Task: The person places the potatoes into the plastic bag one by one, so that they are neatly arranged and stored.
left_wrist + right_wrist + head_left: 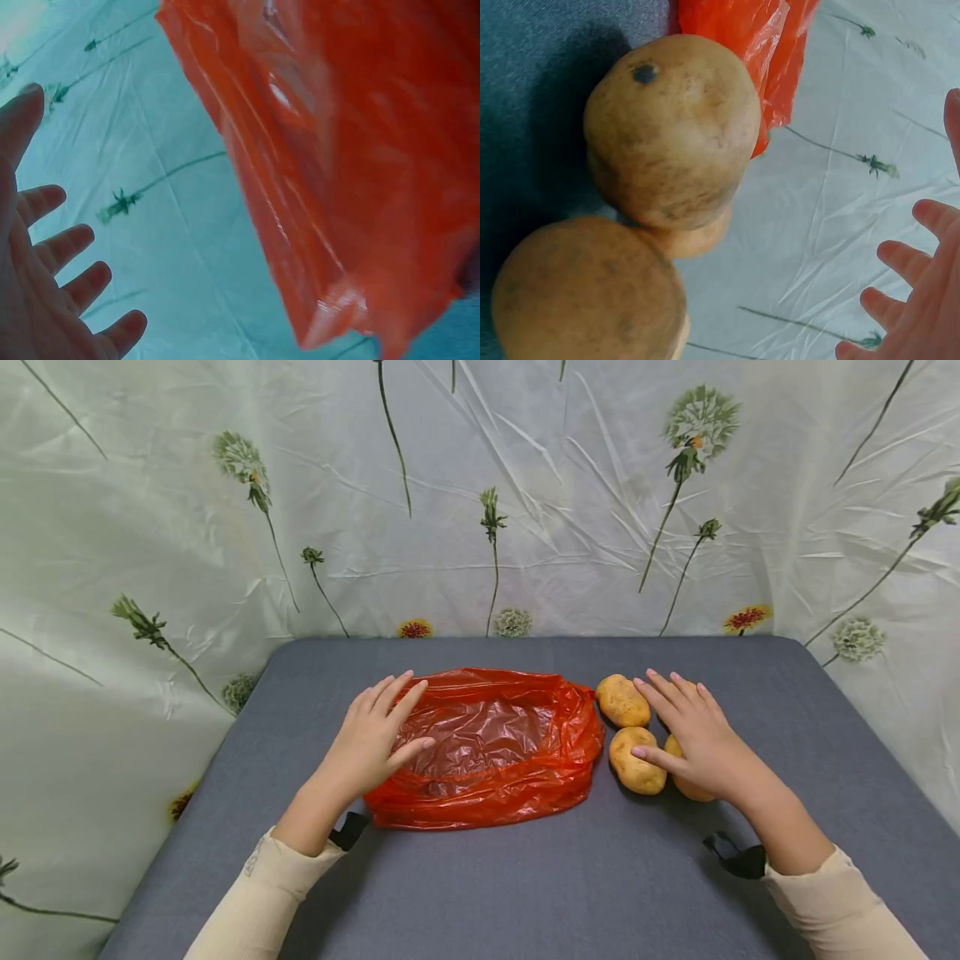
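A red plastic bag lies on the grey table with its mouth spread wide, showing the crinkled inside. Over its left end hovers my left hand, fingers spread and holding nothing. Several potatoes sit together just right of the bag. Above them is my right hand, fingers spread, partly hiding the potatoes under it. In the right wrist view, a potato with a dark spot stands close to the bag, and the right hand is apart from it. The left wrist view shows the left hand beside the bag.
The grey table extends in front of the bag and to both sides. A pale flower-printed cloth hangs behind the table and down its left side. Black straps sit at both wrists.
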Demonstrator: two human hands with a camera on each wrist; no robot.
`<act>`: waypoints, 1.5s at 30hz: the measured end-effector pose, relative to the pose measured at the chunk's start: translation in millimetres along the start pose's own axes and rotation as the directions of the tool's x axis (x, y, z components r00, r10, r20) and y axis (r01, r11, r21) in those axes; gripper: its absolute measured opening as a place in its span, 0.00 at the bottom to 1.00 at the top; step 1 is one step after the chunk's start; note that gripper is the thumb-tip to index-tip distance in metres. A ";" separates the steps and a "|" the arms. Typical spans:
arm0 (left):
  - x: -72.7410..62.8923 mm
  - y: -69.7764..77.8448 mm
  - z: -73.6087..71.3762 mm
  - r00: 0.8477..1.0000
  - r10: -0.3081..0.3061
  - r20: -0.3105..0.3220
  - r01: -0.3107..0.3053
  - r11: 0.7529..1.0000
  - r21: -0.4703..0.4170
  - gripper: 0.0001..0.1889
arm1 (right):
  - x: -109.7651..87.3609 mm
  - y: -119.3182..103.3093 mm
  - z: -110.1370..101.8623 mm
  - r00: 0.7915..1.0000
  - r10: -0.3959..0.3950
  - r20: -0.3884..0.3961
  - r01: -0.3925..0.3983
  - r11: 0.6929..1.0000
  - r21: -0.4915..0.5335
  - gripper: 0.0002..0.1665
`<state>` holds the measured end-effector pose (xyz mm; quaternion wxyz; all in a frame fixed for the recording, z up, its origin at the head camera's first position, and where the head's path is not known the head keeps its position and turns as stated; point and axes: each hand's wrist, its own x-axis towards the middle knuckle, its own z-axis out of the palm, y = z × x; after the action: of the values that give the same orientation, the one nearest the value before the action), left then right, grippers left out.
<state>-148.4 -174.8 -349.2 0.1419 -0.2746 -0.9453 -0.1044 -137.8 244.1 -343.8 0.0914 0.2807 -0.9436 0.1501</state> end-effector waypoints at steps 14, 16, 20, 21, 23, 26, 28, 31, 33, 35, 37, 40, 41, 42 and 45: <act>-29.1 -22.7 12.7 0.976 -0.214 -0.024 0.207 0.962 -0.177 0.37 | -25.8 20.3 8.1 0.996 0.062 -0.062 -0.056 0.994 0.094 0.45; -33.0 -25.4 14.8 0.967 -0.256 -0.010 0.247 0.944 -0.220 0.37 | -29.6 22.3 9.3 0.995 0.077 -0.067 -0.070 0.992 0.107 0.44; -39.5 -30.8 19.6 0.946 -0.325 0.025 0.318 0.903 -0.289 0.36 | -36.0 25.6 11.3 0.992 0.114 -0.059 -0.104 0.984 0.142 0.44; -40.9 -32.0 20.7 0.941 -0.336 0.034 0.330 0.893 -0.306 0.36 | -37.4 26.5 11.9 0.991 0.121 -0.058 -0.111 0.983 0.148 0.44; -43.7 -33.9 22.3 0.933 -0.356 0.059 0.354 0.871 -0.340 0.35 | -40.2 28.8 13.2 0.990 0.126 -0.063 -0.115 0.981 0.156 0.44; -47.4 -36.6 24.9 0.920 -0.381 0.088 0.384 0.837 -0.389 0.35 | -44.8 33.6 15.2 0.989 0.122 -0.081 -0.109 0.982 0.154 0.46; -49.7 -38.7 26.9 0.914 -0.392 0.101 0.397 0.817 -0.418 0.35 | -48.0 36.9 16.7 0.989 0.120 -0.089 -0.104 0.981 0.164 0.48; -52.9 -42.2 30.1 0.907 -0.406 0.114 0.411 0.790 -0.454 0.34 | -52.4 41.0 18.8 0.987 0.133 -0.084 -0.113 0.971 0.209 0.48; -55.2 -44.7 32.4 0.904 -0.411 0.119 0.415 0.776 -0.475 0.34 | -55.6 43.0 20.2 0.985 0.165 -0.058 -0.146 0.957 0.252 0.48; -57.3 -47.3 34.8 0.903 -0.412 0.120 0.413 0.759 -0.503 0.34 | -58.8 44.4 21.3 0.978 0.206 -0.026 -0.189 0.938 0.292 0.48; -59.5 -49.9 37.0 0.903 -0.412 0.120 0.407 0.735 -0.541 0.33 | -61.7 45.8 22.4 0.970 0.242 0.004 -0.230 0.918 0.322 0.48; -62.0 -53.7 39.9 0.902 -0.414 0.125 0.403 0.699 -0.591 0.32 | -64.7 47.5 23.7 0.961 0.277 0.025 -0.269 0.900 0.343 0.48; -62.6 -54.6 40.6 0.900 -0.416 0.129 0.405 0.689 -0.602 0.32 | -65.3 48.2 24.3 0.959 0.282 0.030 -0.275 0.896 0.349 0.48; -63.2 -55.3 41.1 0.898 -0.417 0.137 0.408 0.676 -0.614 0.32 | -65.8 48.9 24.9 0.958 0.286 0.035 -0.280 0.893 0.353 0.47; -64.8 -57.3 42.8 0.893 -0.419 0.167 0.421 0.642 -0.641 0.34 | -67.2 50.7 27.6 0.953 0.299 0.054 -0.298 0.883 0.362 0.46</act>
<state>-136.4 -242.1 -417.3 0.0057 -0.0803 -0.8833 -0.4618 -113.0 309.1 -398.8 0.0149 0.1442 -0.9306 0.3360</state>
